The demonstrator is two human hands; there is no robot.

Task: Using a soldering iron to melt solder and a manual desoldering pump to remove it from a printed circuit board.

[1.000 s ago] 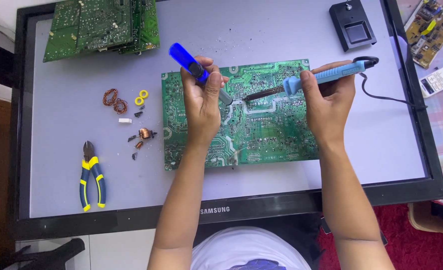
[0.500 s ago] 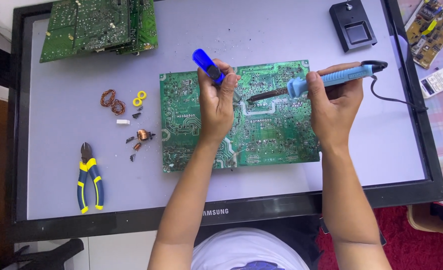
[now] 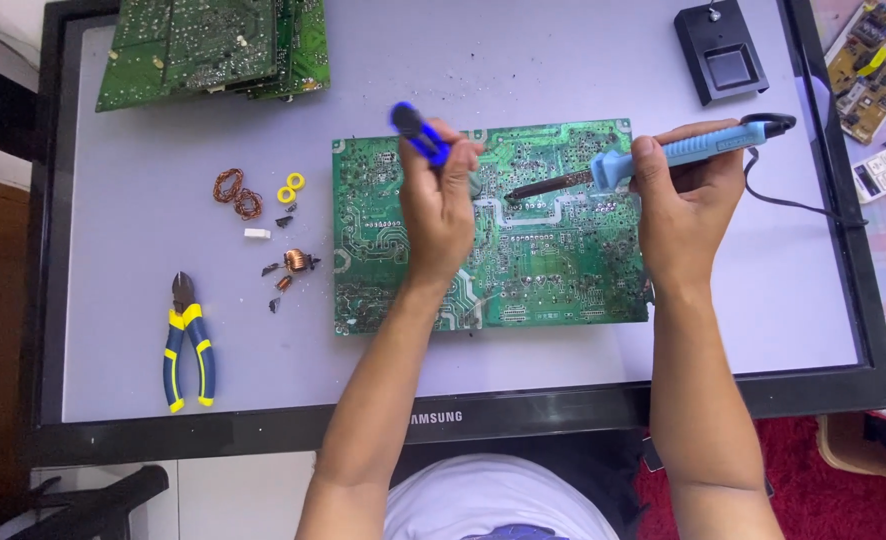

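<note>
My left hand is bent down over the green board, fingers tight around a blue tool. My right hand squeezes the soldering iron, tip on the board. The board lies mid-table on a flat gray screen; pliers are far left.

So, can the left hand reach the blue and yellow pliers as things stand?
Probably not at once: the left hand holds a blue-handled tool over the green circuit board; the blue and yellow pliers lie unobstructed.
</note>
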